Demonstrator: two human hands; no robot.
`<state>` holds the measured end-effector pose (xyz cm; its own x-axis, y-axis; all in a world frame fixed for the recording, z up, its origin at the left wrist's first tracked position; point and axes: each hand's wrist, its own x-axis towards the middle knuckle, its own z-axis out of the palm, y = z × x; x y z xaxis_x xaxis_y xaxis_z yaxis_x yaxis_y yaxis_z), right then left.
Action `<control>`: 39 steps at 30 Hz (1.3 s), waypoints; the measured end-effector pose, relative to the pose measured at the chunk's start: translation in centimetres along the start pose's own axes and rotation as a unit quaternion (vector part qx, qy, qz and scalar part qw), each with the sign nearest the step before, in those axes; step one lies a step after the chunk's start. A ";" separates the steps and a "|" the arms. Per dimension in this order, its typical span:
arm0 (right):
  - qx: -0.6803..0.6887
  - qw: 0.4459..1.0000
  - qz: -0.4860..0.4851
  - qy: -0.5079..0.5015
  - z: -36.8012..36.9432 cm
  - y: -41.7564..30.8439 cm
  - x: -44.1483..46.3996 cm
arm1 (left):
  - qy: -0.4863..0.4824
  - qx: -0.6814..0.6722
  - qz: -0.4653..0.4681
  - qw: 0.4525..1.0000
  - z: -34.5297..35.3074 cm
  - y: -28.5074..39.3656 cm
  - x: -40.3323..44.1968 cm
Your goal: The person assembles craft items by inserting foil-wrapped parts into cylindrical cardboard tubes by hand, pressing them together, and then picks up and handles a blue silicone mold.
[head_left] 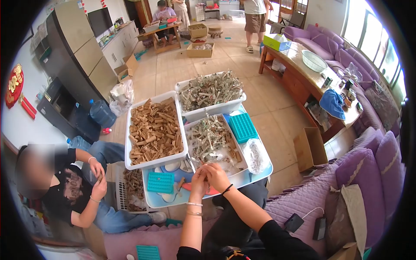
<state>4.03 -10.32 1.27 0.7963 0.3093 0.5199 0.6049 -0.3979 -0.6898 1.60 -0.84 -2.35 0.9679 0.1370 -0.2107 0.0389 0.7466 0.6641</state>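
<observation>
My left hand (pixel 199 181) and my right hand (pixel 217 177) meet over the near edge of the small table (pixel 263 174). Their fingers are pinched together, and whatever they hold is too small and hidden to name. Just beyond them is a white tray (pixel 241 152) with clear plastic-wrapped pieces (pixel 209 135) and a few brown ones. Under my hands a red item (pixel 212 191) shows in part. To the left lies a teal ridged mould (pixel 160 182), with a brown-ended tool (pixel 180 183) beside it.
A white tub (pixel 128 143) of brown pieces (pixel 157 130) and another tub (pixel 236 103) of wrapped pieces stand on the table. A seated person (pixel 69 182) works at left. A purple sofa (pixel 299 203) and a cardboard box (pixel 310 149) are at right.
</observation>
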 end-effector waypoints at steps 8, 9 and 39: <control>0.028 0.999 -0.006 0.031 -0.4 0.5 -0.3 | -0.028 -0.008 -0.005 1.000 0.1 0.3 -0.4; 0.020 0.999 -0.011 0.027 -0.6 0.2 -0.2 | -0.020 -0.008 -0.011 1.000 0.1 0.4 -0.5; 0.151 0.974 0.166 -0.004 -0.3 0.4 -0.2 | -0.050 0.000 -0.001 0.999 -0.1 0.7 -0.6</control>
<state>4.10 -10.84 1.03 0.9470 0.2143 0.2395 0.2833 -0.2046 -0.9370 1.03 -0.34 -1.79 0.9879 0.0700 -0.1387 0.0403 0.7465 0.6642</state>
